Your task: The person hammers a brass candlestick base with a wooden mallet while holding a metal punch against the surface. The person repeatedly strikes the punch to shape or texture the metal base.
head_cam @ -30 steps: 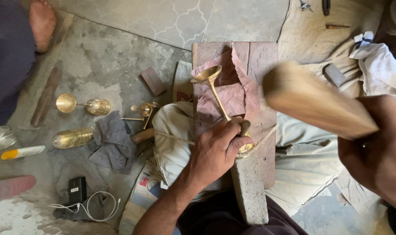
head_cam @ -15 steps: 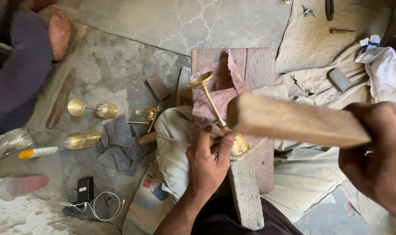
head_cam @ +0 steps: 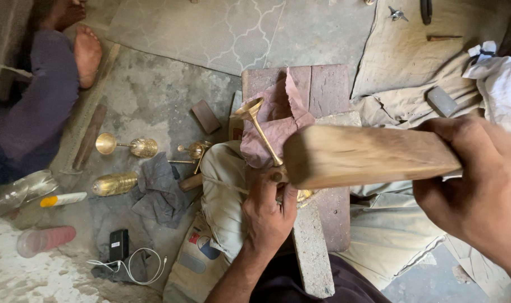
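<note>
The left hand (head_cam: 267, 210) is closed around the cup end of a brass goblet (head_cam: 262, 134), pinning it on a pinkish rag (head_cam: 281, 120) that lies over a brick block (head_cam: 323, 90); the stem slants up and away, with the round foot at its far end. The cup itself is mostly hidden under the fingers and under a wooden mallet (head_cam: 368, 154), so its surface cannot be judged. The right hand (head_cam: 480, 191) is wrapped tight around the mallet's near end, and the blurred block of wood lies across the view right over the cup, touching it or just above it; which one cannot be told. The work looks to be in the middle of shaping this piece: the goblet is seated and held, and the beating seems under way rather than finished. On the floor to the left lie other brass pieces, among them a goblet on its side (head_cam: 126, 146) and a ribbed cup (head_cam: 114, 183) beside a grey cloth (head_cam: 160, 191); whether those are done or waiting cannot be told. Another person's bare foot (head_cam: 87, 53) shows at the upper left.
</note>
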